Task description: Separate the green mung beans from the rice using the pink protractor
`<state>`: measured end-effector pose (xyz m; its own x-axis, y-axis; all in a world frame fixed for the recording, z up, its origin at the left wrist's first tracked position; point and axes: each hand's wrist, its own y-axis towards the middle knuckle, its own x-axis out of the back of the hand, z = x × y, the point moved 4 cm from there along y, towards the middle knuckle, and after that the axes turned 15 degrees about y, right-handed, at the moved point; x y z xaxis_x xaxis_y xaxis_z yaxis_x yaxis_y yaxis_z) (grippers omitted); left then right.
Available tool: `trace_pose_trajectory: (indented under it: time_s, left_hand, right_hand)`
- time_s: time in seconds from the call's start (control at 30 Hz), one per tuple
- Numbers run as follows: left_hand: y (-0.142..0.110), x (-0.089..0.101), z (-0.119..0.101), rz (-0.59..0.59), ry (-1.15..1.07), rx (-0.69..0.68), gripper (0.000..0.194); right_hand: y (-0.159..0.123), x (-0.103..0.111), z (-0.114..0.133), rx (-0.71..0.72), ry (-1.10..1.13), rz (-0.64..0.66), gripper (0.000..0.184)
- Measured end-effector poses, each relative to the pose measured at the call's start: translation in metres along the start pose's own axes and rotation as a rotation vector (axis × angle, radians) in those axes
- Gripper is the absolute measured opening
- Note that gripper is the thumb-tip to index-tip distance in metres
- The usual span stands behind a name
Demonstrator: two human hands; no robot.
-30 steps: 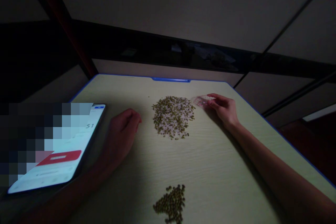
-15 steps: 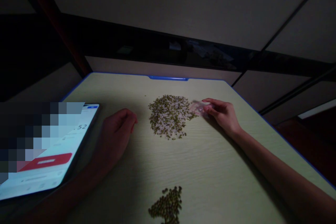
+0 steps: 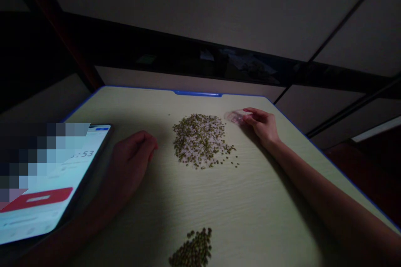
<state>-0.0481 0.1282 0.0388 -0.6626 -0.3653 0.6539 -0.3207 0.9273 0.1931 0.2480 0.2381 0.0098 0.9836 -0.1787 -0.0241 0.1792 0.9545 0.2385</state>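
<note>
A mixed pile of small green beans and white grains that look like rice (image 3: 200, 139) lies in the middle of the folding table (image 3: 194, 200). To its right, my right hand (image 3: 261, 125) pinches a small clear plastic piece (image 3: 234, 117), blurred and just off the pile's upper right edge. Whether that piece is a lid or a bag I cannot tell. My left hand (image 3: 134, 152) rests left of the pile with its fingers curled closed; anything inside them is hidden. At the near edge of the view sits a second heap, green mung beans (image 3: 192, 250) only.
A lit tablet or phone (image 3: 59, 175), partly masked, stands on the left beside my left forearm. The table has a blue rim with a blue handle (image 3: 197, 93) at its far side. Dark cabinet fronts (image 3: 194, 12) rise behind it. One stray bean lies up-left of the pile.
My right hand has drawn the clear plastic piece up and away from the pile. Several beans now lie scattered at the pile's right. My left hand stays curled; the view has shifted slightly.
</note>
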Motion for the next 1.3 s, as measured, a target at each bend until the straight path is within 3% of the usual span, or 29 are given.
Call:
trace_pose_trajectory:
  time_s: [0.17,0.5,0.87,1.3]
  left_hand:
    - [0.001,-0.001,0.000,0.005,-0.001,0.003,0.023]
    - [-0.001,-0.001,-0.001,0.004,-0.024,-0.013,0.022]
    - [0.000,-0.002,0.002,0.026,0.017,-0.019,0.022]
    - [0.001,-0.002,0.001,0.059,0.104,0.020,0.025]
  right_hand:
    - [0.009,-0.010,0.001,-0.014,-0.025,0.119,0.028]
    - [-0.014,0.003,0.009,-0.100,-0.040,0.252,0.031]
    - [-0.047,0.016,0.016,-0.130,-0.021,0.222,0.024]
    - [-0.051,0.027,0.020,-0.110,-0.128,0.263,0.024]
